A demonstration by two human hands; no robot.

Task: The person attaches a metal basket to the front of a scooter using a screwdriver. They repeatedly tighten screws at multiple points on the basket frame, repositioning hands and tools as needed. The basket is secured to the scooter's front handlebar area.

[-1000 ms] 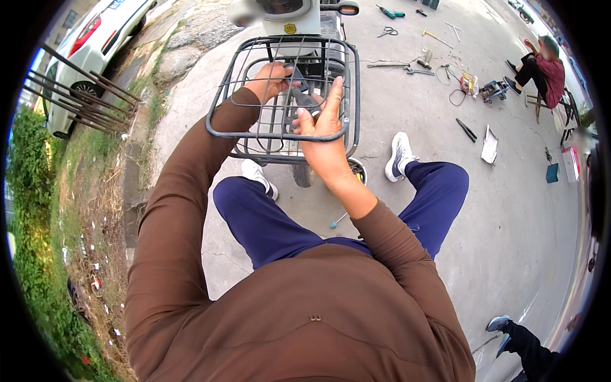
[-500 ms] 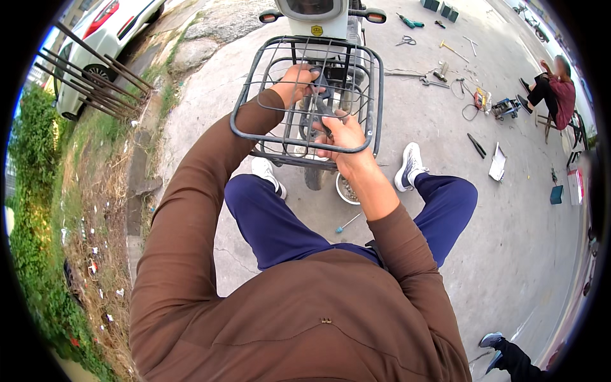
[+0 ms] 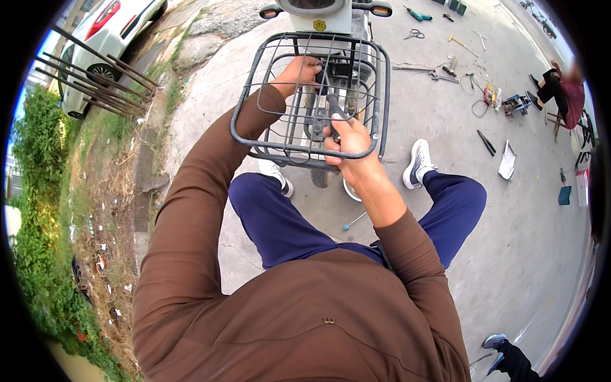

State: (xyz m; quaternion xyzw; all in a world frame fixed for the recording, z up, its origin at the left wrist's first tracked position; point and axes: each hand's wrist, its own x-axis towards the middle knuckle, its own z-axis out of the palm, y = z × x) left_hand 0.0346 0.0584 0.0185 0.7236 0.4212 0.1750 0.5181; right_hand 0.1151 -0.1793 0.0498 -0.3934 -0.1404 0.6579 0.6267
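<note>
One dark grey, handle-shaped tool (image 3: 335,107) stands in the right grip (image 3: 352,139), its lower end hidden by the fingers. Its long axis slants: the free end points away from the wearer and slightly left, toward the scooter (image 3: 318,24). The right grip is closed around it, thumb laid along the shaft. Ahead and to the left, the left grip (image 3: 298,71) has its fingers bent and almost together beside dark parts behind the wires; whether it has hold of anything, I cannot tell. Around both grips runs the black wire basket (image 3: 387,83). Just below the right grip is a partly hidden white bowl (image 3: 351,191), then a blue-ended rod (image 3: 346,227). Well to its right lie pliers (image 3: 487,142) and a white tray-like piece (image 3: 506,160); farther up that side, a spanner (image 3: 443,77).
</note>
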